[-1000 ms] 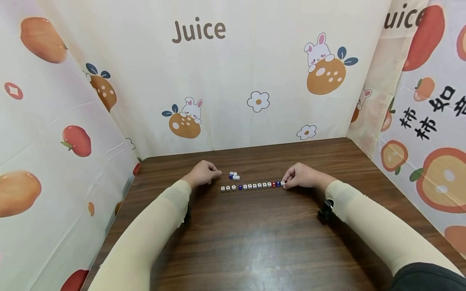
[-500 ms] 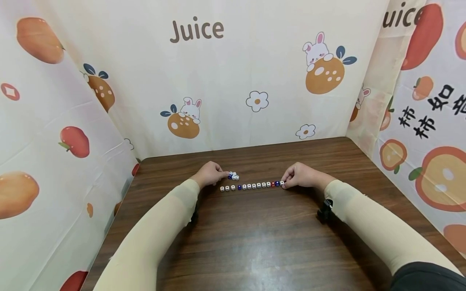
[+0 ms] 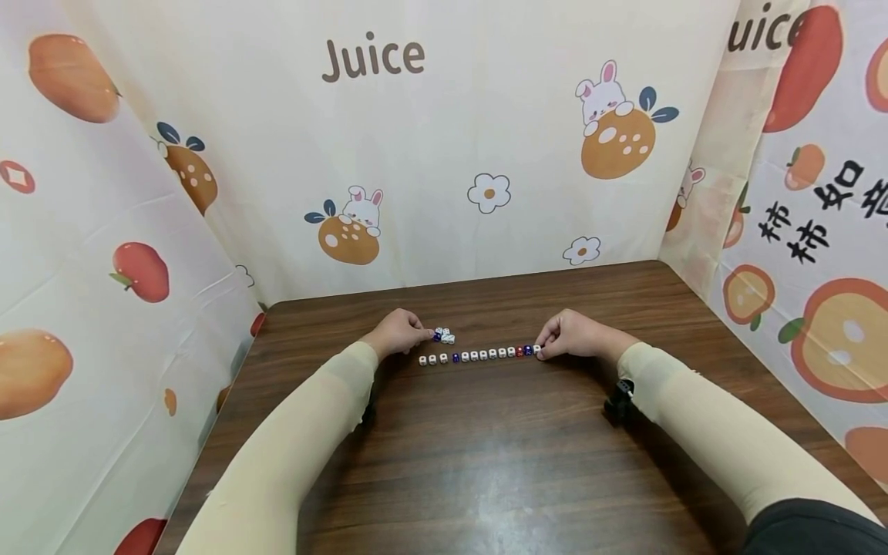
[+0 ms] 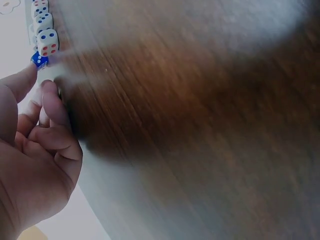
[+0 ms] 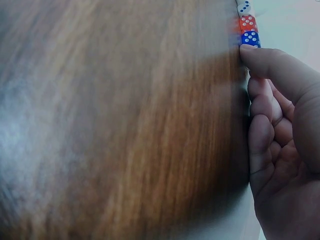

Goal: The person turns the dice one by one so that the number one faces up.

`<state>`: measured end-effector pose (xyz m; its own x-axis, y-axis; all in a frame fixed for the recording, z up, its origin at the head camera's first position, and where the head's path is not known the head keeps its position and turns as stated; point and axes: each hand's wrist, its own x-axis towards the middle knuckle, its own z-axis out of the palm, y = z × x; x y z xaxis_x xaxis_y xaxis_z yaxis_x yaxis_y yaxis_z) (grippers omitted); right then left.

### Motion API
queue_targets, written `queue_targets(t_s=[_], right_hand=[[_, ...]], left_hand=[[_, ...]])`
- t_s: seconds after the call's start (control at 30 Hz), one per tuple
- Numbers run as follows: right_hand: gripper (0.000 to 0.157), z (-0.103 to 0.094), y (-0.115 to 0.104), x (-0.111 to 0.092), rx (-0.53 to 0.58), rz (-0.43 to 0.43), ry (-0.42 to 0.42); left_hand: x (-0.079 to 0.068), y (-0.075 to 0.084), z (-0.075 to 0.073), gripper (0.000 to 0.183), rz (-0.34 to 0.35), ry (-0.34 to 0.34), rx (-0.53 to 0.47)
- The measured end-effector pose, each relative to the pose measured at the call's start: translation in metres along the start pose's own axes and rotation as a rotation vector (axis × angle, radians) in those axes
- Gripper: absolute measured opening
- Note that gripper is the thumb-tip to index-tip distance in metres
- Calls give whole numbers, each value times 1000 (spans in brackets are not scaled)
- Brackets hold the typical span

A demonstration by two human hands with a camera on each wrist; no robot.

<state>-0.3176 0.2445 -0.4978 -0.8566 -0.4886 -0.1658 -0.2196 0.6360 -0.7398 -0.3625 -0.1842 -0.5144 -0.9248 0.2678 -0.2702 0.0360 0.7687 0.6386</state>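
Observation:
My left hand (image 3: 400, 331) is at the left side of a small cluster of dice (image 3: 446, 338), its thumb and forefinger pinching a blue die (image 4: 39, 60). White dice (image 4: 48, 42) lie just beyond that blue die in the left wrist view. At the right end of a long row of dice (image 3: 483, 355), my right hand (image 3: 574, 334) pinches the white end die (image 3: 537, 349). The thumb hides most of this die in the right wrist view. Beside it in the row come a blue die (image 5: 250, 38) and a red die (image 5: 247, 23).
Near the row's left end, several white dice (image 3: 433, 359) stand slightly apart from one another. The dark wooden table (image 3: 479, 447) has a printed curtain (image 3: 430, 154) behind it and at both sides.
My left hand has moved right to the cluster and taken hold of the blue die there. My right hand stays on the white end die. The view has shifted slightly.

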Motion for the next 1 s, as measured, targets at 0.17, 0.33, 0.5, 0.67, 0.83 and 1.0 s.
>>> queue_targets(t_s=[0.17, 0.33, 0.5, 0.67, 0.83, 1.0], right_hand=[[13, 0, 0, 0, 2, 3, 0], [13, -1, -1, 0, 8, -2, -5], [13, -1, -1, -1, -4, -2, 1], [14, -1, 0, 0, -1, 0, 2], [15, 0, 1, 1, 5, -3, 0], [15, 0, 1, 0, 7, -4, -3]], left_hand=[[6, -8, 0, 36, 16, -10, -7], [-18, 10, -5, 22, 34, -3, -31], [-43, 33, -9, 20, 52, 1, -94], [-42, 35, -6, 29, 82, 1, -96], [-40, 36, -4, 24, 78, 1, -65], [-41, 36, -3, 21, 91, 8, -61]])
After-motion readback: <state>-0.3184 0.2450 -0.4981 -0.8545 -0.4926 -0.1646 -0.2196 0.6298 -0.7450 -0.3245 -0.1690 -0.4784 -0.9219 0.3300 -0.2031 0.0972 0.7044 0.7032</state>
